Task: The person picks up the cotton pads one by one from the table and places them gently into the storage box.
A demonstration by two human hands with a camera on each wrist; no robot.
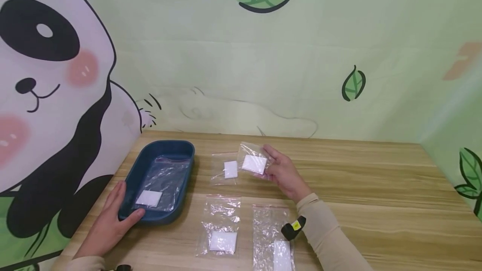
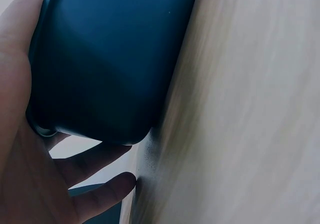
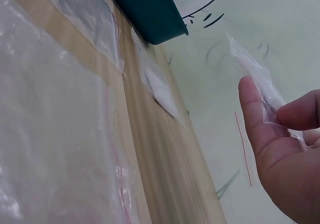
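Note:
My right hand (image 1: pixel 284 175) pinches a small clear zip bag (image 1: pixel 244 147) with a white rectangle inside, raised above the table. In the right wrist view, thumb and fingers hold this bag (image 3: pixel 255 77) edge-on. Spread round the near left corner of a dark blue tray (image 1: pixel 188 187) is my left hand (image 1: pixel 107 225), its thumb at the near rim and fingers along the left side. The left wrist view shows the tray's outer wall (image 2: pixel 110 64) against that hand. Inside the tray lies a larger clear zip bag (image 1: pixel 169 179) with a white rectangle.
Another small zip bag (image 1: pixel 218 175) lies right of the tray, beside the held one. Nearer me are two larger zip bags, one in the middle (image 1: pixel 222 212) and one to its right (image 1: pixel 265 229), partly under the right wrist's strap. A panda-printed backdrop (image 1: pixel 211 62) stands behind the wooden table (image 1: pixel 361 179).

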